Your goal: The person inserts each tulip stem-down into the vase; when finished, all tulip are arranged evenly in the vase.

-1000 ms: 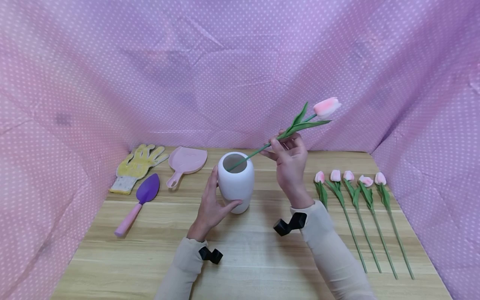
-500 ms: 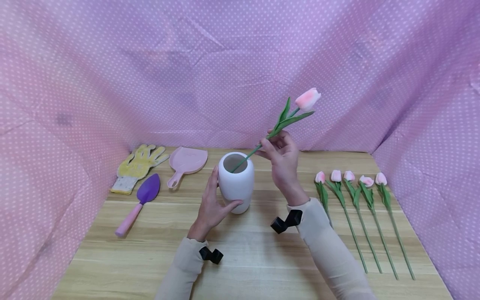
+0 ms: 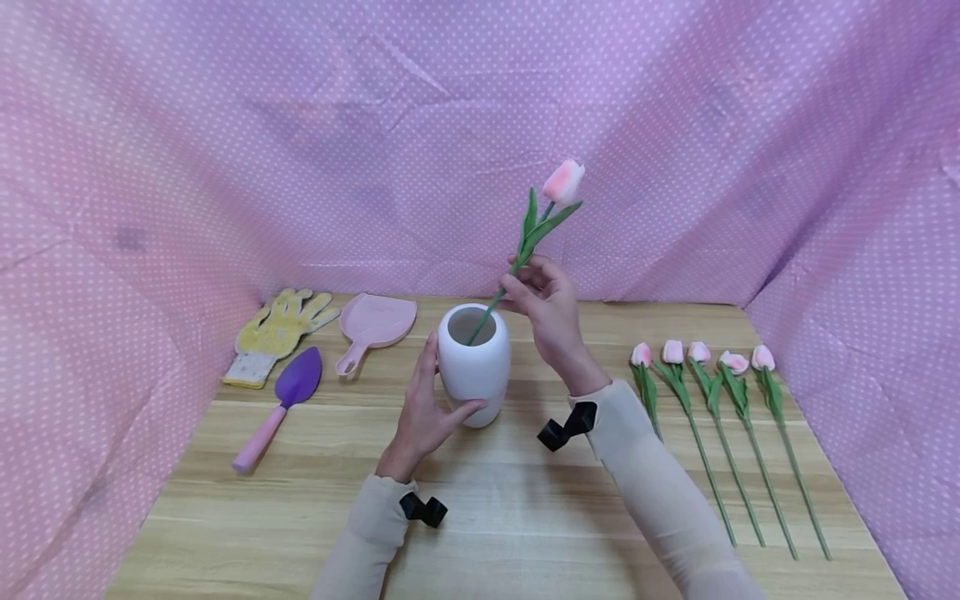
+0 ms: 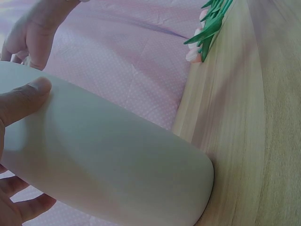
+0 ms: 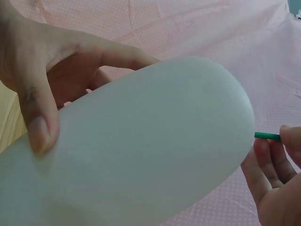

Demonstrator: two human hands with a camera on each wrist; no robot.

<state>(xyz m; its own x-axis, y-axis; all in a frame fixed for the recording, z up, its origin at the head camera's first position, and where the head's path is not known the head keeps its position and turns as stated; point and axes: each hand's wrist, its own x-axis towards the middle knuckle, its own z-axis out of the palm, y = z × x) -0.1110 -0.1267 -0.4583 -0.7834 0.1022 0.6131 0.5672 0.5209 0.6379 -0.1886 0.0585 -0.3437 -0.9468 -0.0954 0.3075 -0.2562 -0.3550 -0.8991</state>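
A white vase [image 3: 476, 375] stands upright on the wooden table. My left hand [image 3: 423, 421] grips its left side, fingers around the back and thumb across the front; the thumb also shows on the vase [image 4: 108, 146] in the left wrist view. Above and right of the mouth, my right hand [image 3: 543, 312] pinches the green stem of a pink tulip [image 3: 564, 181] between thumb and fingers. The stem's lower end is inside the vase mouth, and the bloom leans up to the right. In the right wrist view a short piece of stem [image 5: 267, 136] shows between rim and fingertips.
Several pink tulips [image 3: 711, 396] lie side by side on the right of the table [image 3: 495, 533]. At the left are a yellow and white glove [image 3: 273, 333], a pink dustpan [image 3: 378, 321] and a purple trowel [image 3: 297, 379] with a pink handle. Pink dotted cloth [image 3: 375, 167] hangs around.
My right hand has moved left toward the vase, and the tulip has swung more upright with its bloom shifting left and up. My left hand and the vase have stayed nearly still.
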